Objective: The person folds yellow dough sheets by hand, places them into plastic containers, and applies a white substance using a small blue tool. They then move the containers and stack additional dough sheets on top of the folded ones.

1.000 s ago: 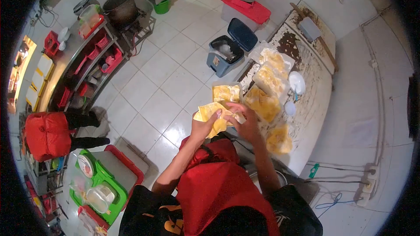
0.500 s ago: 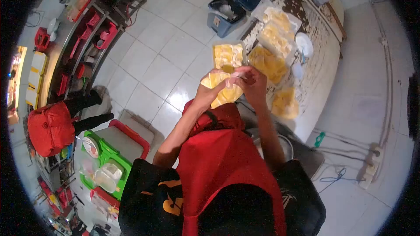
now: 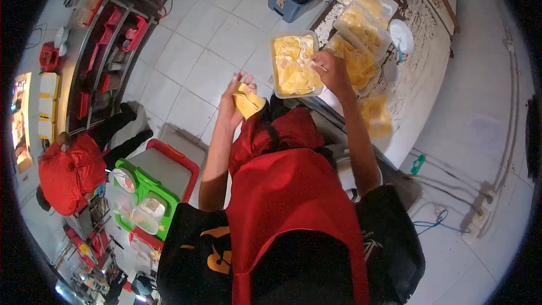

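My left hand (image 3: 230, 101) is closed around yellow dough wrappers (image 3: 248, 101), held out over the floor, away from the container. On the other side, my right hand (image 3: 334, 73) has its fingers pinched at the right edge of a clear plastic container (image 3: 275, 82). Whatever those fingertips hold is hidden. Flat yellow folded dough pieces (image 3: 294, 59), dusted with white flour, fill the container.
On the worn white table (image 3: 415, 99), several filled containers (image 3: 361, 25) stand in a row beside a small white dish (image 3: 401, 36). A blue-grey lidded bin (image 3: 288, 3) stands beyond. To the left, a person in red (image 3: 70, 172) bends near shelves (image 3: 101, 51).
My hands have come apart. The left moved left with the yellow wrappers, and the right went up to the container's edge. The person in red has shifted slightly.
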Available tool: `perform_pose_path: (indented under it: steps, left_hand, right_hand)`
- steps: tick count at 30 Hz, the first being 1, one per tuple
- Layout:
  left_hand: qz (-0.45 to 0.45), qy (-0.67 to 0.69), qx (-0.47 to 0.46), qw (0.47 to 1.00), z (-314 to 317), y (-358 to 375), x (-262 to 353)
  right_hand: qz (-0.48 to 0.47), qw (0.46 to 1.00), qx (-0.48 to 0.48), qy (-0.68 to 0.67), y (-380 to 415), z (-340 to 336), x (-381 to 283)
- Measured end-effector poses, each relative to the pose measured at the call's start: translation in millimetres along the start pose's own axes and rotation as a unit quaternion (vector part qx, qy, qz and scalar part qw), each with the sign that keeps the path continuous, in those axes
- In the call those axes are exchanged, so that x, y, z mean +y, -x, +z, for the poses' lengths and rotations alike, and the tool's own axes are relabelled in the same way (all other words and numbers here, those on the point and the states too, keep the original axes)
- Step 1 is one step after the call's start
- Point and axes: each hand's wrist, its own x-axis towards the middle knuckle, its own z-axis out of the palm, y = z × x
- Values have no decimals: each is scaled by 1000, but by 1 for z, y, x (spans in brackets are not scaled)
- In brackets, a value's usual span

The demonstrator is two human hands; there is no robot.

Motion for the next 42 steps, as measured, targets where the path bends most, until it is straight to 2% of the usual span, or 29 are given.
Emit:
perform_pose_path:
  steps: [1, 2, 4, 5, 6, 7, 8, 10, 12, 13, 15, 18, 19, 20, 23, 24, 26, 27, 31, 32, 34, 36, 38, 40, 42]
  left_hand:
    - [24, 29, -15, 999, -2, 4, 5]
    - [25, 28, -12, 999, -4, 7, 9]
    - [44, 22, 18, 999, -5, 12, 17]
    - [53, 15, 25, 998, -5, 14, 18]
    - [56, 14, 26, 998, -4, 15, 18]
    - [67, 7, 34, 997, -4, 16, 17]
    - [78, 1, 43, 996, -2, 17, 16]
    - [87, -24, 42, 995, 14, 23, 15]
    - [95, -47, 43, 993, 29, 26, 13]
    - [96, -48, 23, 994, 34, 26, 11]
    - [98, -51, 2, 994, 46, 22, 6]
    - [102, -48, -25, 993, 60, 17, -4]
    - [92, -56, -31, 994, 63, 14, -8]
    - [89, -63, -37, 993, 66, 8, -11]
    - [66, -58, -62, 994, 82, 0, -27]
    - [68, -62, -60, 994, 92, -2, -30]
    - [43, -91, -68, 993, 111, -3, -38]
    - [36, -77, -106, 991, 116, -5, -40]
    - [56, -144, -116, 981, 132, -8, -52]
    - [66, -165, -95, 979, 134, -9, -55]
    - [70, -188, -83, 976, 135, -16, -62]
    - [99, -147, -60, 982, 131, -27, -72]
    - [70, -121, -49, 989, 124, -34, -76]
    - [40, -93, -38, 994, 125, -38, -74]
    - [-21, -344, 43, 938, 124, -34, -72]
  right_hand:
    - [-9, 995, -2, -95, -4, 4, -2]
    - [-8, 995, -4, -98, -9, 8, -5]
    - [91, 959, -172, -207, -25, 13, -27]
    - [102, 941, -216, -238, -32, 26, -17]
    - [99, 941, -218, -241, -36, 38, -3]
    - [62, 967, -220, -110, -37, 50, 12]
    - [23, 976, -217, 22, -37, 62, 27]
    - [17, 981, -193, 20, -33, 76, 44]
    - [55, 995, -60, -52, -19, 80, 40]
    - [54, 995, -62, -54, -15, 79, 33]
    - [-82, 989, 72, 101, -12, 74, 21]
    - [-84, 988, 57, 118, -6, 69, 8]
    - [-35, 996, 59, 57, -7, 63, -2]
    - [-40, 996, 58, 55, -11, 54, -10]
    - [-8, 987, 31, -158, -4, 11, -74]
    - [-9, 986, 32, -163, -3, 7, -80]
    - [-1, 981, -40, -192, 5, 3, -88]
    - [-51, 988, -31, -146, 8, 0, -91]
    - [-30, 993, 13, -109, 21, 1, -86]
    - [-27, 993, 19, -109, 23, -1, -86]
    - [-90, 993, 65, -28, 25, -6, -84]
    - [-95, 992, 85, -11, 27, -7, -84]
    - [-96, 990, 105, 10, 30, -6, -84]
    - [-22, 972, 97, -211, 29, -8, -84]
    - [1, 971, 115, -210, 33, -24, -82]
